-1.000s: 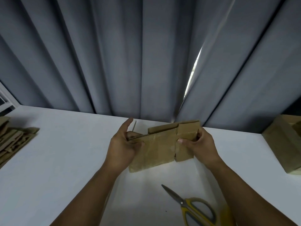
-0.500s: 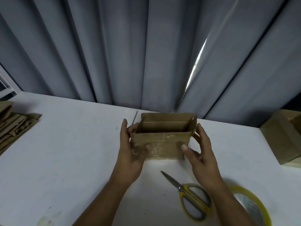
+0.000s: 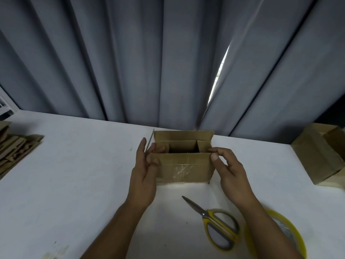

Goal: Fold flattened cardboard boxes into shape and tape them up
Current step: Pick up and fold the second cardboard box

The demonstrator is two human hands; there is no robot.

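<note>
A small brown cardboard box stands upright on the white table, its open top facing up and clear tape across its near face. The side flaps are folded inward over the dark opening, and the far flap stands up. My left hand holds the box's left end, thumb on the near face and fingers over the left flap, index finger straight. My right hand pinches the right corner of the near flap between thumb and fingertips.
Yellow-handled scissors lie just in front of the box, with a yellow tape roll partly under my right forearm. Flattened cardboard is stacked at the left edge. Another folded box sits at the right. A grey curtain hangs behind the table.
The box went from held tilted with its side towards me to standing on the table, open top up. My hands shifted up to its top flaps.
</note>
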